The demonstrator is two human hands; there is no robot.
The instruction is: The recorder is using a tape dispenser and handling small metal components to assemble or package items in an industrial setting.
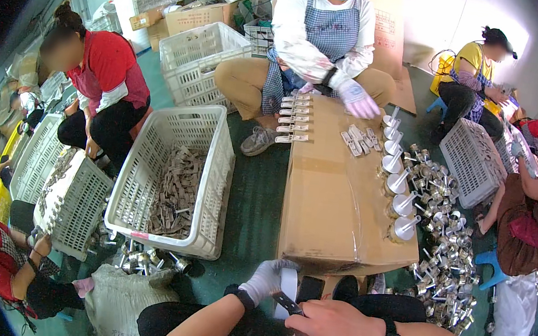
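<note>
the left hand (263,281), gloved, has its fingers curled over the left side of a white roll (288,282), which stands on edge above the lap, just off the near edge of the carton (321,200); that hold probably steadies it and leaves its other side to the right hand (340,327). the bare right hand is closed around a dark flat tool (286,302) that points left, its tip overlapping the roll; whether they touch, i cannot tell. white clips (294,119) line the far-left edge and handled metal caps (403,205) the right edge, perhaps so each can be lifted singly; loose clips (360,139) lie between, toward the far side. a stretch of cardboard reaches to the near edge, seemingly the widest room for moving. the cap row and the co-worker's gloved hand (358,100) narrow the right and far edges.
</note>
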